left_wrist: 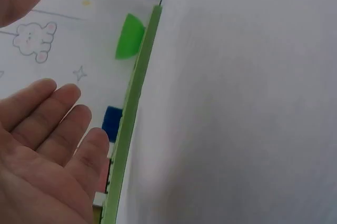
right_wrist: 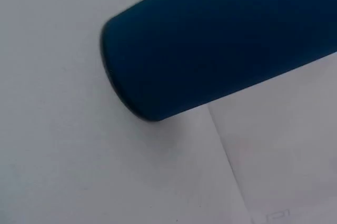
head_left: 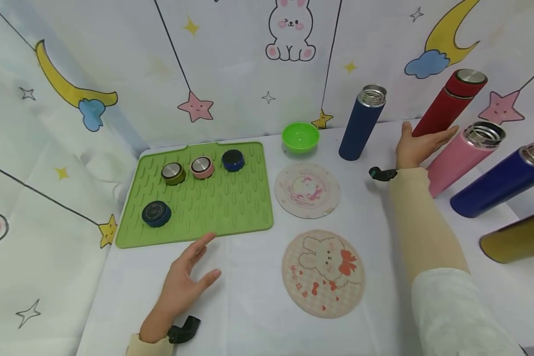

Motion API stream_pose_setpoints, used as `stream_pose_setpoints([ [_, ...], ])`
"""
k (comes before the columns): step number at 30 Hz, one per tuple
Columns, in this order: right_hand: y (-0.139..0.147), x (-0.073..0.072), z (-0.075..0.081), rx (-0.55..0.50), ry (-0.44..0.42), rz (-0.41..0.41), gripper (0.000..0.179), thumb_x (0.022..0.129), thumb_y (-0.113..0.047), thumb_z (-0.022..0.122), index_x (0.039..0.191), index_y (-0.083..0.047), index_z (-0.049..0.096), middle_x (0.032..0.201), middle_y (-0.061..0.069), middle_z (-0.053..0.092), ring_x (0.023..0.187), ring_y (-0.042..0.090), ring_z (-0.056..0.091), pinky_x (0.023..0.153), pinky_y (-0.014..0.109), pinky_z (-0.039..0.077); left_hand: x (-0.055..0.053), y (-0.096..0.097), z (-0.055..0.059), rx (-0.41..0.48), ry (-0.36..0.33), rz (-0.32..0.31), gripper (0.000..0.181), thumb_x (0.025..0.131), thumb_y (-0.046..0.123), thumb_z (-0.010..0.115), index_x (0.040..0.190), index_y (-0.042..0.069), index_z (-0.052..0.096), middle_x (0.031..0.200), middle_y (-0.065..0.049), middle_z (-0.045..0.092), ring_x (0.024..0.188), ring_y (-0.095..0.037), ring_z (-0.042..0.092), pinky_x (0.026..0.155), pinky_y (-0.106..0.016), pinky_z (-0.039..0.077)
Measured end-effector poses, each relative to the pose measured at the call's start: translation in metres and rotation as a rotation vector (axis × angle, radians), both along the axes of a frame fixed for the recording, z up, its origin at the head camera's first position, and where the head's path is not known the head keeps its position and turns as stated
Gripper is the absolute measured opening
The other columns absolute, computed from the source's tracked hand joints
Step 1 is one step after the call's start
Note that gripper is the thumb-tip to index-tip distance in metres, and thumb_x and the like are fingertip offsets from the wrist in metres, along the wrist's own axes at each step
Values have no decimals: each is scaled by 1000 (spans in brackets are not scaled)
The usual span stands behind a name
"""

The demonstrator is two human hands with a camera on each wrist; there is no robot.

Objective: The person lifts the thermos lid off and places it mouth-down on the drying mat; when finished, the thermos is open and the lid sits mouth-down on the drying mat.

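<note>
My right hand (head_left: 418, 147) is at the lower part of a red thermos (head_left: 449, 105), which has its red lid on. Its thumb points up at the left and its fingers reach out to the right, looking straight; the contact with the bottle is hidden. Left of it stands a lidless dark blue thermos (head_left: 362, 123), whose base fills much of the right wrist view (right_wrist: 221, 50). My left hand (head_left: 184, 279) hovers over the white cloth near the green mat (head_left: 204, 207), fingers extended, holding nothing. Its palm (left_wrist: 42, 182) shows in the left wrist view.
Several lids, including an olive one (head_left: 173, 173), a pink one (head_left: 202, 167) and a navy one (head_left: 156, 213), lie on the mat. A green bowl (head_left: 300, 137) and two round coasters (head_left: 307, 190) sit mid-table. Lidless pink (head_left: 465, 158) and blue (head_left: 500, 179) thermoses and an olive one (head_left: 516, 238) stand right.
</note>
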State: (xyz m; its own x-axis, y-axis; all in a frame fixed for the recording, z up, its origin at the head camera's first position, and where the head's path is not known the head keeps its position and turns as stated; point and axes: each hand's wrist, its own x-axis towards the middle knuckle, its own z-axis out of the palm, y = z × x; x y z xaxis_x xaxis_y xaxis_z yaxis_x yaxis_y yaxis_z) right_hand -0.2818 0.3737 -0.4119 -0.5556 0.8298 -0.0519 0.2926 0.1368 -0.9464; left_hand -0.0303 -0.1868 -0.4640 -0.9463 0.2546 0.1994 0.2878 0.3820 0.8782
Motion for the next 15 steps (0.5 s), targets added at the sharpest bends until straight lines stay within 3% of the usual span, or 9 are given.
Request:
stream_pose_setpoints([
  [7,4,-13,5,-26,-43,-1,113,96,-58,63,164,-26,-21,175,-16,-10,161,-2,-4,129,14,6,21,26,-3,76,-44,-169,82,87,5,83,158,15,43,160,-9,50,150,-3,42,123,-13,34],
  [12,9,-14,3,-65,-40,-15,109,97,-57,63,164,-29,-18,175,-17,-6,161,-2,0,130,16,9,27,44,1,83,-47,-254,81,88,11,84,158,18,43,159,-9,52,149,-10,46,123,-17,37],
  [15,12,-14,1,-97,-5,-24,104,98,-54,63,164,-32,-15,174,-19,-1,161,-3,3,129,15,12,28,52,4,78,-12,-296,82,87,13,85,158,17,43,158,-10,53,149,-14,48,122,-22,40],
])
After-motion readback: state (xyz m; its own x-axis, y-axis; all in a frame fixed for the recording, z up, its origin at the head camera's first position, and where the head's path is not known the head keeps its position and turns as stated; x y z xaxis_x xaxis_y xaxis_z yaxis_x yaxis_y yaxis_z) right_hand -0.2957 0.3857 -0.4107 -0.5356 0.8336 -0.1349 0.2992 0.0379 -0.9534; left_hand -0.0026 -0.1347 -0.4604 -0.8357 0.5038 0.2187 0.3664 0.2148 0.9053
